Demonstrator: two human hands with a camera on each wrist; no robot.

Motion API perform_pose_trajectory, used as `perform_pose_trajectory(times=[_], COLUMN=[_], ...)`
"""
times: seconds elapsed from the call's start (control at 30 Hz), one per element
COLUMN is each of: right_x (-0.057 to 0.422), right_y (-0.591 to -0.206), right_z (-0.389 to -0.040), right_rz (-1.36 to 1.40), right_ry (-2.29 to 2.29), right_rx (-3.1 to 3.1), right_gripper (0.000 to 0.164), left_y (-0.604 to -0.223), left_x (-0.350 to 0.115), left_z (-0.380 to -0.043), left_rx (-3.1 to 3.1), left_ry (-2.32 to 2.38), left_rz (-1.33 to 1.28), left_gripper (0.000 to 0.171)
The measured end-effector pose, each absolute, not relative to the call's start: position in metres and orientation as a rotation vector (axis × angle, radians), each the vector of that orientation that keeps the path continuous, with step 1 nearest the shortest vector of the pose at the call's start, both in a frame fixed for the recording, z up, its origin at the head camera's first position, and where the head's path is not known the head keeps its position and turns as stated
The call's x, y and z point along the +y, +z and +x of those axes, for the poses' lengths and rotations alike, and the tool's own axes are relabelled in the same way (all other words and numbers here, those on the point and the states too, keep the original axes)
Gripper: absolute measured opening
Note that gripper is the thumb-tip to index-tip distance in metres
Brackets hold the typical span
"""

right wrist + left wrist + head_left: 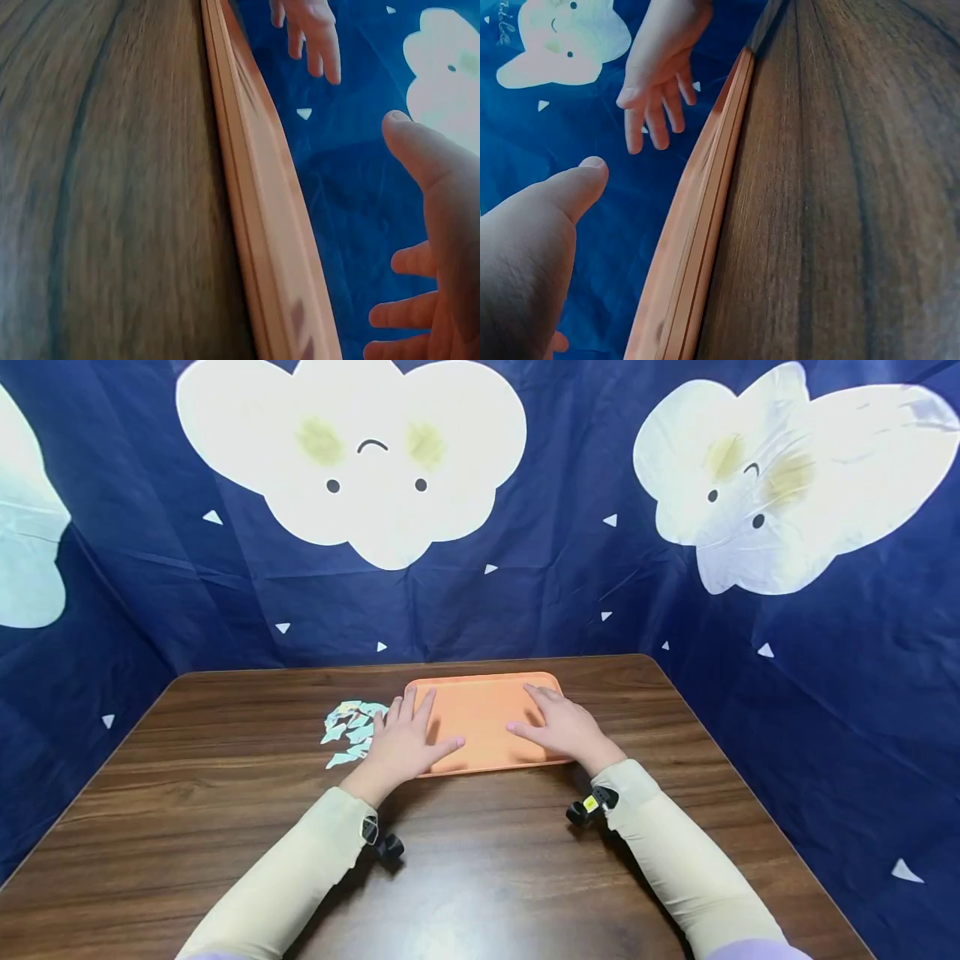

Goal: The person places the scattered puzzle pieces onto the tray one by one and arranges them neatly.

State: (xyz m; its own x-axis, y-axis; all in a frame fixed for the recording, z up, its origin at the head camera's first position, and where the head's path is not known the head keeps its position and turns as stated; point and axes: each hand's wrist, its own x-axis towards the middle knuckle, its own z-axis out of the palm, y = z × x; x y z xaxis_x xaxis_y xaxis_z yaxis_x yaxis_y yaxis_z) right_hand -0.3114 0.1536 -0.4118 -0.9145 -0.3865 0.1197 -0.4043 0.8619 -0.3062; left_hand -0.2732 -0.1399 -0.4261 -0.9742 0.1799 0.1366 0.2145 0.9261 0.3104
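A shallow orange tray (480, 720) lies flat on the wooden table. Over its left end my left hand (405, 743) is held palm down, fingers spread and holding nothing. My right hand (564, 727) is over the right end, its fingers also spread and its thumb pointing inward. Both wrist views show the hands apart from the tray's near rim (705, 202), with air below the thumbs. Parallel lines run along that rim (244, 217). Just left of the tray is a loose group of pale blue paper-like pieces (348, 727), partly hidden by my left fingers.
The brown wooden table (480, 860) reaches back to a dark blue cloth (450, 618) with white cloud shapes, which also hangs along both sides. A small black device (382, 842) is strapped to the left wrist, and another black device (592, 806) to the right wrist.
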Motion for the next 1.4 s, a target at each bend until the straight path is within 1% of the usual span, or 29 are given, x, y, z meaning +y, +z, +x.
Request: perform_pose_trajectory(times=[0.33,0.5,0.83,1.13,1.3,1.4], right_x=[0.175,0.185,0.201,0.201,0.201,0.199], right_y=[-0.429,-0.434,-0.449,-0.461,-0.463,-0.463], right_z=[-0.318,-0.315,-0.31,-0.31,-0.311,-0.312], right_rz=[0.595,0.598,0.549,0.544,0.526,0.517], right_ry=[0.637,0.673,0.638,0.618,0.617,0.611], right_rx=[-2.998,-3.016,-3.032,-3.077,-3.075,-3.083], right_gripper=[0.102,0.106,0.114,0.117,0.118,0.119], left_y=[-0.437,-0.447,-0.46,-0.463,-0.465,-0.466], left_x=[-0.147,-0.152,-0.159,-0.162,-0.163,-0.166], left_z=[-0.27,-0.266,-0.261,-0.259,-0.263,-0.267], left_rx=[-2.982,-2.966,-3.001,-3.051,-3.046,-3.044], left_ry=[-0.494,-0.467,-0.435,-0.414,-0.384,-0.367], left_rz=[-0.31,-0.32,-0.29,-0.283,-0.287,-0.293], left_gripper=[0.109,0.111,0.111,0.12,0.128,0.129])
